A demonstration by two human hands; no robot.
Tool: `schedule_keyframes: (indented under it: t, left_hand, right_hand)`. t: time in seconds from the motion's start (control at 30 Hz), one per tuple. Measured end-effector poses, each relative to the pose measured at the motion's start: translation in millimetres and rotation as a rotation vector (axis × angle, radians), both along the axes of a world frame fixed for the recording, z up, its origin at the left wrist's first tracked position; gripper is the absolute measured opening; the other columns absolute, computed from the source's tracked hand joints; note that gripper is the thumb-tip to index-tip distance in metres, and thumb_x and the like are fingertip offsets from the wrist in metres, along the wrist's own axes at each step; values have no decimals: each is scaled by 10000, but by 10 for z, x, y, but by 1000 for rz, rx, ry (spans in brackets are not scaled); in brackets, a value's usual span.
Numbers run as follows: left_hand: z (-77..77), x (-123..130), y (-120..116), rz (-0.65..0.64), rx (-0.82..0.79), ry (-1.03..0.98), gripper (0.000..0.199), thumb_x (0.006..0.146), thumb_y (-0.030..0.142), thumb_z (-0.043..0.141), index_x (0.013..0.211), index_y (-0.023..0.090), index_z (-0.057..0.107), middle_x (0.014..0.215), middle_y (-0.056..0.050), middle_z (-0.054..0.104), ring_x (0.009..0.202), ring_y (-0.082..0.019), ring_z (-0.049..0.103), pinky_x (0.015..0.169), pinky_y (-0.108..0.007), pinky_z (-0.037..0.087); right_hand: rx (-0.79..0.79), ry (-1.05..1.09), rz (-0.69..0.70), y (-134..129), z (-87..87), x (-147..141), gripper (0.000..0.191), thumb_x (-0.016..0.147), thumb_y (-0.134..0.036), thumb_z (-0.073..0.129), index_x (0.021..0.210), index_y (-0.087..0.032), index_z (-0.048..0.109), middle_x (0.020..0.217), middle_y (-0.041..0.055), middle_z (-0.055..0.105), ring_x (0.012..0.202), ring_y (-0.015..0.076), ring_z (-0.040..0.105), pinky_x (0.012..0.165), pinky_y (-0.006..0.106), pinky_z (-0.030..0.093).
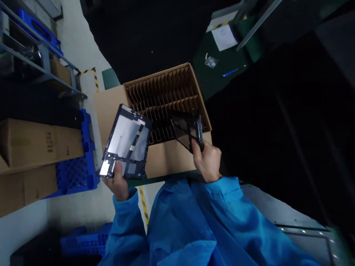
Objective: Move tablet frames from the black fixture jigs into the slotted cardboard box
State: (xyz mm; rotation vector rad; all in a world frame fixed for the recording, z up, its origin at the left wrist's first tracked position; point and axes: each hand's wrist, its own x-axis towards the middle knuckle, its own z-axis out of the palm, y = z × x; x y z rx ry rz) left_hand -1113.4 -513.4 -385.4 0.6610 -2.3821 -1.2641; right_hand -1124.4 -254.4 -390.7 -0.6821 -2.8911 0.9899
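My left hand (118, 184) grips the lower edge of a tablet screen panel (126, 138), thumb on top. Its silvery inner side, with a dark ribbon cable and small components, faces up, tilted over the box's left flap. In my right hand (206, 159) is a stack of similar dark panels (187, 129), held on edge by its near end, over the right part of the box. Below lies an open cardboard box (203, 107) with two rows of narrow slots made by cardboard dividers (163, 88). Dark edges show in some near slots; the stack hides part of that row.
The box rests on a green table (203, 79) with a blue pen (230, 72), a small plastic bag (211, 62) and a paper sheet (224, 37). At left, cartons (41, 144) sit on a blue pallet (90, 147) below a metal rack (36, 62). Black cloth (149, 40) hangs behind.
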Motion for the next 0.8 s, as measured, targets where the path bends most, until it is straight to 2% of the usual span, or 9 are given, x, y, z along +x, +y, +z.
schedule_keyframes:
  t: [0.13, 0.23, 0.37, 0.47, 0.53, 0.6, 0.67, 0.8]
  left_hand:
    - [29, -37, 160, 3, -4, 63, 281, 757, 417, 640, 908, 183, 682, 976, -74, 705, 1003, -273, 656, 925, -410, 527]
    - [72, -69, 308, -48, -14, -8, 285, 768, 425, 626, 885, 171, 684, 915, -82, 717, 936, -259, 678, 878, -383, 543]
    - [128, -153, 482, -83, -54, -123, 300, 770, 447, 609, 829, 164, 690, 792, -78, 721, 872, -269, 698, 773, -353, 560]
    - [162, -277, 596, -161, -159, -226, 331, 779, 468, 572, 790, 163, 698, 781, -103, 726, 875, -294, 699, 747, -353, 549]
    - [184, -379, 670, -208, -243, -316, 346, 793, 469, 540, 809, 165, 704, 823, -123, 735, 907, -307, 693, 756, -355, 539]
    - [208, -477, 746, -238, -334, -414, 347, 805, 460, 517, 828, 170, 706, 869, -136, 737, 961, -318, 677, 786, -361, 527]
    - [232, -558, 828, -271, -418, -516, 344, 810, 456, 507, 813, 174, 704, 886, -154, 733, 1005, -335, 660, 815, -375, 515]
    - [263, -689, 994, -330, -499, -650, 379, 827, 458, 484, 761, 146, 687, 902, -228, 706, 1044, -394, 629, 845, -432, 489]
  right_hand:
    - [45, -116, 18, -46, -33, -119, 400, 909, -386, 358, 958, -144, 672, 716, 129, 669, 635, 255, 622, 578, 305, 397]
    - [56, -180, 40, -101, -108, -385, 375, 925, -343, 367, 1038, -127, 653, 818, 152, 693, 718, 275, 646, 628, 322, 428]
    - [37, -361, 99, -235, -323, -792, 365, 938, -330, 369, 1069, -127, 643, 951, 182, 693, 862, 303, 664, 733, 374, 470]
    - [-16, -491, 156, -294, -473, -912, 366, 938, -304, 380, 1146, -121, 619, 1079, 194, 671, 973, 302, 652, 805, 405, 484]
    - [-64, -415, 225, -263, -507, -824, 384, 938, -265, 381, 1245, -132, 568, 1205, 169, 631, 1064, 279, 623, 866, 402, 481]
    - [-111, -254, 292, -160, -491, -598, 396, 937, -238, 372, 1282, -152, 547, 1277, 127, 599, 1123, 248, 596, 914, 378, 476]
    - [-159, -149, 339, 4, -459, -269, 376, 930, -239, 372, 1226, -168, 592, 1252, 99, 620, 1105, 227, 607, 919, 351, 485]
    - [-239, -145, 370, 401, -449, 494, 345, 906, -278, 387, 1088, -187, 665, 1124, 84, 683, 990, 217, 660, 866, 323, 522]
